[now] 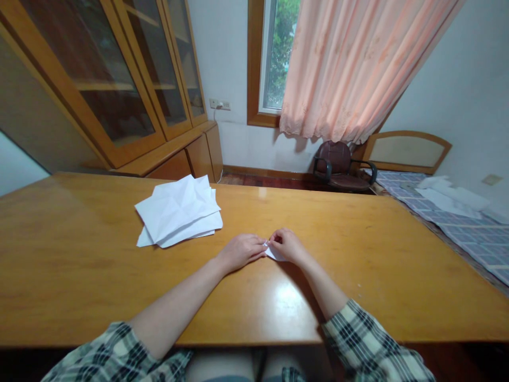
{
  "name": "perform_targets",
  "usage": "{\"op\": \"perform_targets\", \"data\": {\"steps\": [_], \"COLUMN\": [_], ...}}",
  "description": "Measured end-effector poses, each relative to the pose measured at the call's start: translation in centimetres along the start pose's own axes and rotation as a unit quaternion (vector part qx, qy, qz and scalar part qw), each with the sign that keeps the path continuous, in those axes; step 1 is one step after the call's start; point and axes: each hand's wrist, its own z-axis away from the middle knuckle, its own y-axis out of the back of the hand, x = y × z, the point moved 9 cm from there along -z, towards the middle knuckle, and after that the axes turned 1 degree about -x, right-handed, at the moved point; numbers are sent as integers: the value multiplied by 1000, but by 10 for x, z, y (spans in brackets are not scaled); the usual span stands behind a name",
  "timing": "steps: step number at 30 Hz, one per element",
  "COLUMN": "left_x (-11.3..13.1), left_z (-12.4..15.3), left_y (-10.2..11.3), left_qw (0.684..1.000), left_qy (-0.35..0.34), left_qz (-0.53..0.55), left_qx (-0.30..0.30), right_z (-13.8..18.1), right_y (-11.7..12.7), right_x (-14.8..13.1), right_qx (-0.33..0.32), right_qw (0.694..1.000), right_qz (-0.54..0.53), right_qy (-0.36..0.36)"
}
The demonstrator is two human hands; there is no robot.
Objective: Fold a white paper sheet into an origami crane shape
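Observation:
A small folded piece of white paper (pixel 275 253) lies on the wooden table (pixel 246 305), between my two hands and mostly covered by them. My left hand (pixel 243 251) rests flat on the tabletop, its fingertips pressing the paper's left end. Over the right part of the paper my right hand (pixel 288 245) is bent, with thumb and finger pinched together at the paper's upper edge. How the folds run under the fingers is too small to make out.
Creased white sheets (pixel 178 209) lie in a loose stack at the table's far left. Beyond the table stand a glass-door cabinet (pixel 159 79) and a dark office chair (pixel 336 164). A bed (pixel 449 223) with papers on it is at the right.

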Motion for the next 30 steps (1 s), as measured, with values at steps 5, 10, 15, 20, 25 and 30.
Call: {"op": "perform_targets", "data": {"steps": [5,10,15,20,25,30], "left_x": [1,-17,-59,-54,-35,-33], "left_z": [0,4,27,18,10,14], "left_y": [9,28,35,5,5,13], "left_qw": [999,984,892,824,831,861], "left_qy": [22,114,293,319,302,310], "left_qz": [-14,27,223,430,429,354], "left_qx": [43,134,263,186,187,193], "right_z": [0,4,8,12,19,25], "right_y": [-3,-5,8,28,30,26], "right_x": [5,0,-5,-11,-24,-34], "right_qx": [-9,-6,64,147,174,178], "right_qw": [999,983,954,924,920,928], "right_qz": [-41,-183,-293,-354,-350,-326], "right_qy": [-2,-7,-16,3,18,34]}}
